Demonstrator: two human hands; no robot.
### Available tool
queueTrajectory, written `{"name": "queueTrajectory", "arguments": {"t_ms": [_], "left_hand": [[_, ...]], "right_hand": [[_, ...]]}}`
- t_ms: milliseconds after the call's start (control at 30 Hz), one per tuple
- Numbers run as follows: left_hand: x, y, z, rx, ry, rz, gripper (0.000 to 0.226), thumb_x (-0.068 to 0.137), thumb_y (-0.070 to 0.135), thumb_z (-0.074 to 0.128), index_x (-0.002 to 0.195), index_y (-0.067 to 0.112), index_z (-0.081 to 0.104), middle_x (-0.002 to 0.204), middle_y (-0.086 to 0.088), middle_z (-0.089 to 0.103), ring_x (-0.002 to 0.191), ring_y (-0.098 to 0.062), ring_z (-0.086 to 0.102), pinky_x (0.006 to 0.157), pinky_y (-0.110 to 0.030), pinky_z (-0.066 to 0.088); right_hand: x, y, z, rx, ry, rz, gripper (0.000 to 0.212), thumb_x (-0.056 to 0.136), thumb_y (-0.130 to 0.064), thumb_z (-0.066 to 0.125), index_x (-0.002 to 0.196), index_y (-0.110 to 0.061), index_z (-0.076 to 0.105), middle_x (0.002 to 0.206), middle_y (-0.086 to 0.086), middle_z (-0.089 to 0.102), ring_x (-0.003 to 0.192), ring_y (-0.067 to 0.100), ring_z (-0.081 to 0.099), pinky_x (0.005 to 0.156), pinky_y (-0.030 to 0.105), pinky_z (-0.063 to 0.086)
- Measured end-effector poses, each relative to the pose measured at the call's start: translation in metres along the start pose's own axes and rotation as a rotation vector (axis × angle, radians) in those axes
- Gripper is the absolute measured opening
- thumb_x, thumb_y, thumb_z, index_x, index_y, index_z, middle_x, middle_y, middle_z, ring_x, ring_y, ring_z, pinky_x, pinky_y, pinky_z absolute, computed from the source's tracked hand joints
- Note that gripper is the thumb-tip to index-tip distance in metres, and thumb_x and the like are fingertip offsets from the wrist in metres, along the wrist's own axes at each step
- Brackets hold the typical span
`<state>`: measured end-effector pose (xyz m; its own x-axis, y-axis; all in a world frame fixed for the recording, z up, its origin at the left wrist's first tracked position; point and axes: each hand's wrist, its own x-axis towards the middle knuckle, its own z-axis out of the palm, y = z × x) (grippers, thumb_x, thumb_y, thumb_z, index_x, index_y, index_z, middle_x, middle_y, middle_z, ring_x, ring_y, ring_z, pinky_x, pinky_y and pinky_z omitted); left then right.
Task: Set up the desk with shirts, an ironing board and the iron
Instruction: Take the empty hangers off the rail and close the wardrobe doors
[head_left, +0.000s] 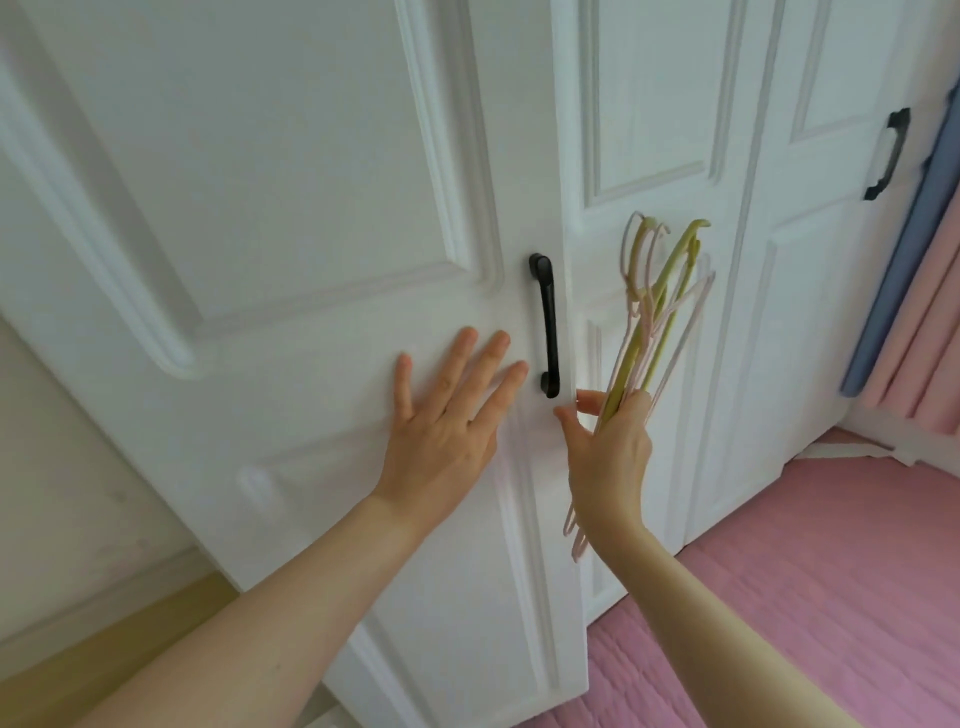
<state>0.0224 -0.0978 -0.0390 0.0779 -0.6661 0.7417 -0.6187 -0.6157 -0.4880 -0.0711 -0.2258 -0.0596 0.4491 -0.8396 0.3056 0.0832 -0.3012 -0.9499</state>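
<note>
Beside the wardrobe door (291, 218), right hand (610, 452) holds hangers (657, 312) upright, hooks up.

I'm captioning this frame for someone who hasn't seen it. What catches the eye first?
The left hand lies flat, fingers spread, on a white wardrobe door, just left of its black handle. Beside it, the right hand grips a bunch of pink and green hangers, hooks upward.

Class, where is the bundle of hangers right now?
In the head view, right of centre: the right hand grips the hangers, beside the black door handle.
</note>
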Motion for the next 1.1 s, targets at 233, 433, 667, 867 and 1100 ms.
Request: {"name": "queueTrajectory", "arguments": {"t_ms": [233, 433, 667, 867, 1100], "left_hand": [[0.001, -0.007, 0.021, 0.054, 0.027, 0.010, 0.055, 0.094, 0.021, 0.052, 0.147, 0.026, 0.037, 0.157, 0.003, 0.026, 0.146, -0.025, 0.022, 0.113, -0.062, 0.010], [0.003, -0.015, 0.033, 0.087, -0.012, 0.020, 0.055, 0.095, 0.021, 0.049, 0.148, 0.024, 0.035, 0.159, 0.002, 0.024, 0.147, -0.027, 0.018, 0.113, -0.062, 0.005], [0.003, -0.022, 0.045, 0.118, 0.002, 0.037, 0.052, 0.094, 0.021, 0.047, 0.146, 0.022, 0.039, 0.157, 0.000, 0.027, 0.146, -0.028, 0.022, 0.113, -0.062, 0.009], [0.004, -0.024, 0.051, 0.121, -0.008, 0.032, 0.053, 0.095, 0.019, 0.045, 0.147, 0.020, 0.036, 0.158, -0.001, 0.026, 0.146, -0.028, 0.020, 0.113, -0.061, 0.009], [0.005, -0.025, 0.053, 0.152, -0.036, 0.042, 0.053, 0.097, 0.021, 0.039, 0.150, 0.020, 0.031, 0.159, -0.002, 0.023, 0.146, -0.029, 0.018, 0.115, -0.058, 0.007]], "right_hand": [[0.011, 0.007, 0.018, 0.026, -0.016, 0.051, 0.028, 0.087, -0.018, 0.069, 0.094, -0.017, 0.042, 0.094, -0.003, 0.060, 0.080, 0.001, 0.056, 0.067, 0.014, 0.044], [0.010, 0.011, 0.035, 0.018, -0.046, 0.050, 0.034, 0.084, -0.017, 0.072, 0.099, -0.015, 0.042, 0.097, -0.005, 0.061, 0.083, -0.002, 0.057, 0.061, 0.006, 0.046], [0.016, 0.014, 0.055, 0.077, -0.053, 0.052, 0.036, 0.083, -0.014, 0.073, 0.102, -0.014, 0.042, 0.099, -0.008, 0.059, 0.090, 0.006, 0.060, 0.081, 0.025, 0.054], [0.022, 0.024, 0.068, 0.054, -0.046, 0.041, 0.035, 0.084, -0.015, 0.072, 0.099, -0.016, 0.040, 0.098, -0.005, 0.058, 0.088, 0.016, 0.063, 0.075, 0.024, 0.051], [0.023, 0.029, 0.074, 0.049, -0.055, 0.034, 0.031, 0.087, -0.016, 0.068, 0.099, -0.016, 0.039, 0.098, -0.003, 0.057, 0.088, 0.014, 0.060, 0.069, 0.015, 0.044]]}}
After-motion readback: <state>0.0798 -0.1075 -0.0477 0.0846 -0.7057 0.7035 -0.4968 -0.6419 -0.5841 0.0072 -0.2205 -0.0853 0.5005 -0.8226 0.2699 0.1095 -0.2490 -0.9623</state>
